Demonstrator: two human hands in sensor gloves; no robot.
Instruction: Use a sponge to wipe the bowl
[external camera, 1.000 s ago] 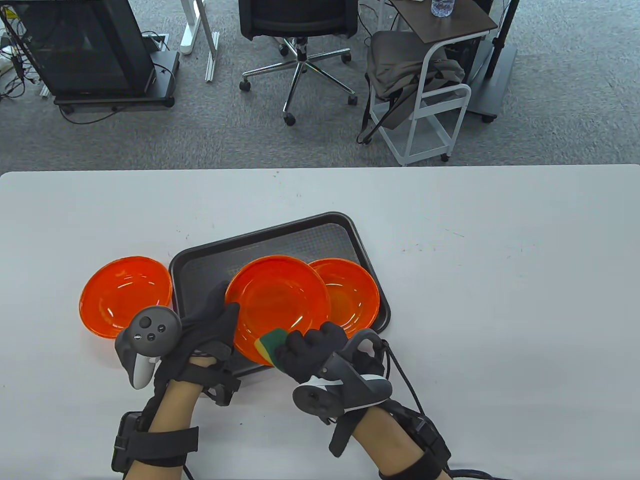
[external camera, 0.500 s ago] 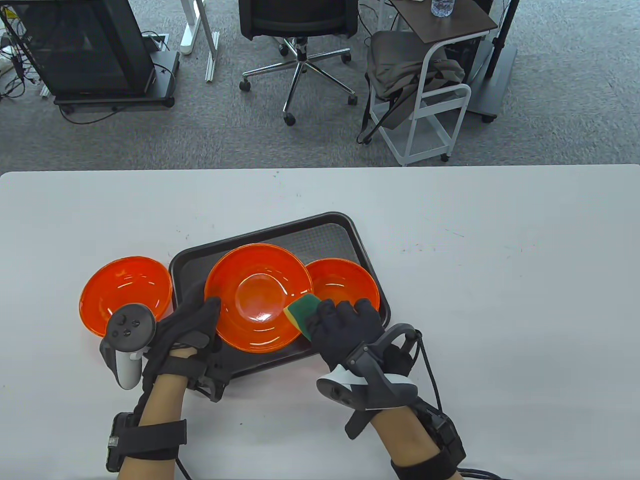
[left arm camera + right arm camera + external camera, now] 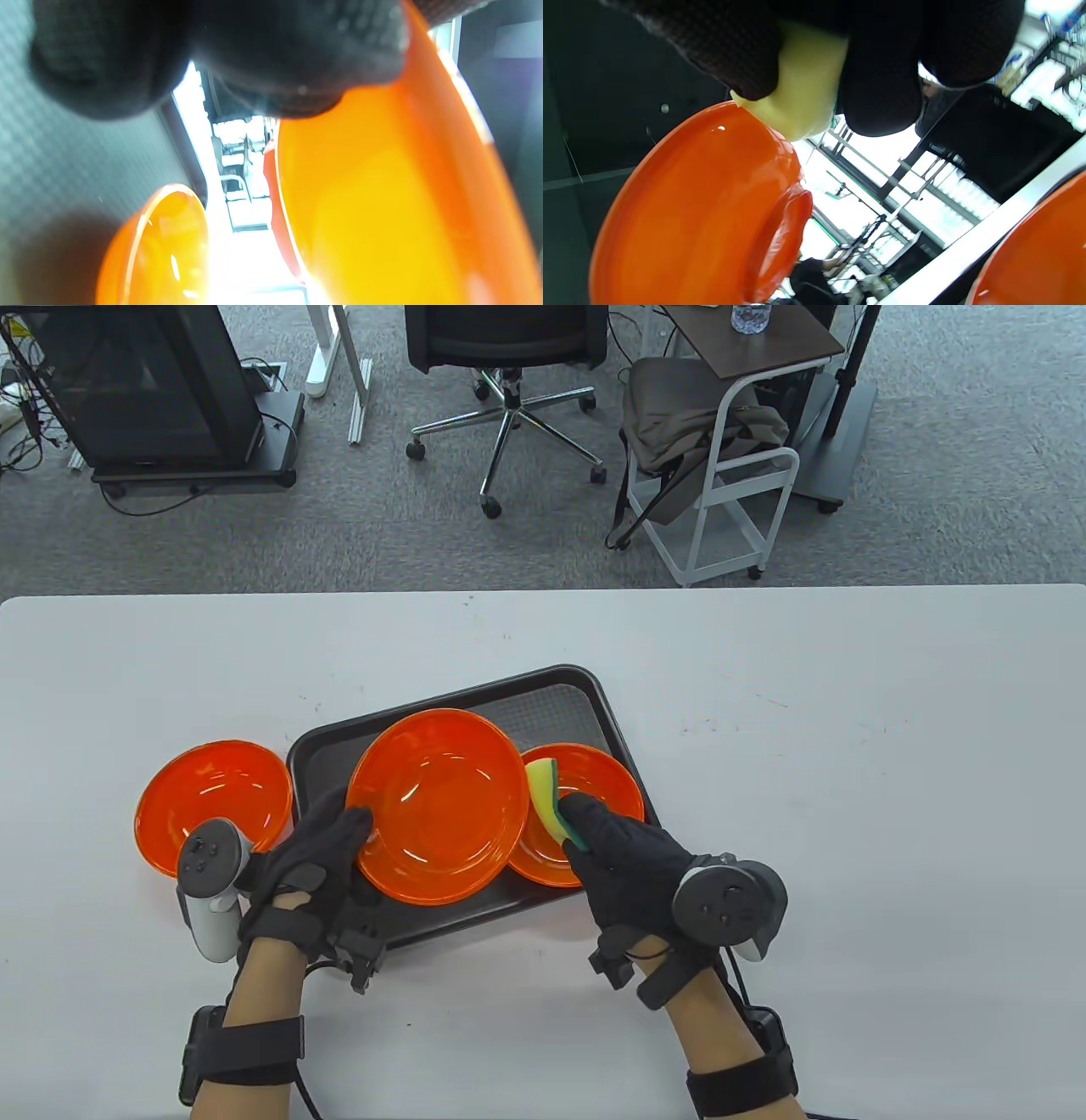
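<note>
On the tray: orange held bowl point(image 3: 437, 806) lifted and tilted above black tray point(image 3: 475, 704), its opening facing up toward the camera.
Left hand: left hand point(image 3: 310, 861) grips the held bowl's near-left rim, fingers clamped on the edge; left wrist view shows dark glove fingertips point(image 3: 297, 63) pressed on the orange wall.
Right hand: right hand point(image 3: 632, 861) pinches the sponge point(image 3: 550, 802), fingers closed around it, at the held bowl's right rim.
Sponge: yellow face toward the bowl, green layer on the glove side; in the right wrist view its yellow face touches the bowl's outer wall.
Second bowl: orange second bowl point(image 3: 585, 806) sits on the tray's right part, partly under the held bowl and sponge.
Third bowl: orange third bowl point(image 3: 212, 802) on white table point(image 3: 848, 814), just left of the tray.
</note>
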